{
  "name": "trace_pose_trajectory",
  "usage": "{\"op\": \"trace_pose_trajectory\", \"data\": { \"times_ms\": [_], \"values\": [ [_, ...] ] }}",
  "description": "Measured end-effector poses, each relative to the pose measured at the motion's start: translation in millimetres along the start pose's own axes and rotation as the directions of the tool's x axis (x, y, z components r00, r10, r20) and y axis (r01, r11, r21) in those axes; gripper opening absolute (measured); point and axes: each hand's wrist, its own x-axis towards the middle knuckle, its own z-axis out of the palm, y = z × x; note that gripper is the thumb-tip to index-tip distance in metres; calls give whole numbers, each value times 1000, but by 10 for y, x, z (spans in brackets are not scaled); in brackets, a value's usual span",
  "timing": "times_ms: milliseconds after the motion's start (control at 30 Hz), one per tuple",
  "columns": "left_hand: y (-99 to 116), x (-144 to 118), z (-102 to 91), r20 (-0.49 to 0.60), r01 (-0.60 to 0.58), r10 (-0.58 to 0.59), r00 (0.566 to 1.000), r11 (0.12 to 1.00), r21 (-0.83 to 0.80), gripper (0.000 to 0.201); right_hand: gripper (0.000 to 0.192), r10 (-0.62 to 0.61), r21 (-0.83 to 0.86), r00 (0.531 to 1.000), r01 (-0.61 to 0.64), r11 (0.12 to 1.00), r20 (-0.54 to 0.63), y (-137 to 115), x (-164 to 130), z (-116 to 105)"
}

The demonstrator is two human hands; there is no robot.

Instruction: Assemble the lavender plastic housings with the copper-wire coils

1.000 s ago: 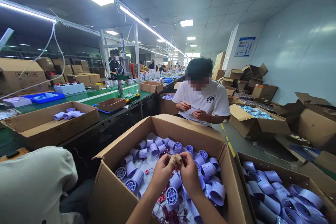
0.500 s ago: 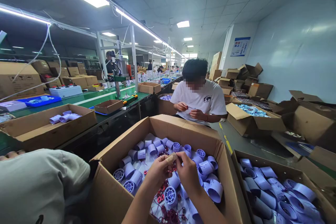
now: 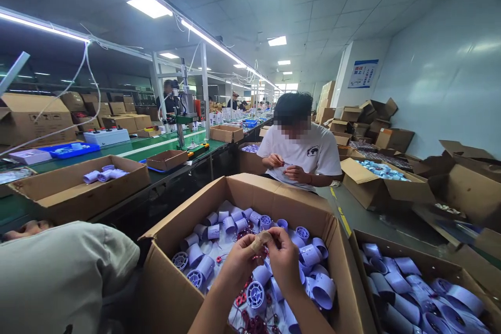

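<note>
Both hands meet above the middle of the open cardboard box point(image 3: 164, 292) — the left hand point(image 3: 239, 263) and right hand point(image 3: 285, 262) pinch one small tan part point(image 3: 260, 240) between their fingertips. Below them lilac plastic cylinders point(image 3: 313, 266) fill the box, with red wired pieces point(image 3: 250, 318) toward its near edge.

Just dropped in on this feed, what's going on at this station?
The person's left hand and right hand are pinched together on something small, too small to identify, above an open cardboard box of pale purple plastic cylinders and small red parts. A second box of cylinders sits at the right. Across from them, a co-worker in a white T-shirt handles a small part too.
</note>
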Motion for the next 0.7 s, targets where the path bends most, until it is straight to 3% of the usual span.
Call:
{"op": "trace_pose_trajectory", "data": {
  "times_ms": [200, 433, 700],
  "values": [
    [-62, 14, 68, -62, -159, 164, 985, 984, 75, 49, 34, 191, 237, 981, -195, 952, 42, -24, 27, 30],
    [-53, -58, 179, -113, -388, 432, 895, 878, 279, 42, 38, 291, 432, 955, -290, 854, 65, -10, 31, 54],
    [-109, -45, 194, -138, -426, 471, 871, 865, 266, 39, 42, 317, 629, 929, -363, 688, 189, 72, 31, 61]
  ]
}}
